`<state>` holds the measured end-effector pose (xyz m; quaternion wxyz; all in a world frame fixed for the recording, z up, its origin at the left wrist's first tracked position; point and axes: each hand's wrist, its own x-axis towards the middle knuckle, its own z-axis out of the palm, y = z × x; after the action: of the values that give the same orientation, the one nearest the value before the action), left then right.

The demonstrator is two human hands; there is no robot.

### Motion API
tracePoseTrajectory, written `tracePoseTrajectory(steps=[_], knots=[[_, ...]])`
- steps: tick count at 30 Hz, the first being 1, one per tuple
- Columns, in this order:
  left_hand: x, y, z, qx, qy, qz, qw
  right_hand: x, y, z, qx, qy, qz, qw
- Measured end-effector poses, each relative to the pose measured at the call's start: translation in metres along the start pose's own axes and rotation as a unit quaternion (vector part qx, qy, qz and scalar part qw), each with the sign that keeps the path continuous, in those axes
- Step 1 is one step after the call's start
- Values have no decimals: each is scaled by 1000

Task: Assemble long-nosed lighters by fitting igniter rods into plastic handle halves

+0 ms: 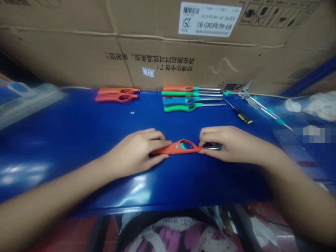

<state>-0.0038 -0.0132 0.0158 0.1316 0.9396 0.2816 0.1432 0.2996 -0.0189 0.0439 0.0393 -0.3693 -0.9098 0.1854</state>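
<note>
An orange long-nosed lighter (174, 148) with a teal trigger lies level just over the blue table in front of me. My left hand (143, 148) is closed around its handle end, thumb on the near side. At the other end my right hand (223, 141) pinches the narrow neck. A short stretch of metal tube (211, 148) with a dark green part shows under the right fingers; the palm side hides how it joins the neck.
Several finished-looking lighters (194, 101) in orange, green and blue lie behind my hands. Orange-red handles (117, 95) rest farther left. A black-yellow screwdriver (243, 115) and metal tubes with teal ends (269, 110) are at right. A large cardboard box (78, 59) walls the back.
</note>
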Motion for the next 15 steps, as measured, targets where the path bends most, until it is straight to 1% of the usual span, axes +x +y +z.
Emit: tracePoseTrajectory(steps=[4,9,15], knots=[[-1,2,1,-9,6,-17,1000,-1,-2,1,-29,0,4,1000],[-1,4,2,11,17,-10,1000,-2,-2,2,-48,6,1,999],[0,7,3,27,15,-1,1000,3,-3,5,-51,3,1,999]])
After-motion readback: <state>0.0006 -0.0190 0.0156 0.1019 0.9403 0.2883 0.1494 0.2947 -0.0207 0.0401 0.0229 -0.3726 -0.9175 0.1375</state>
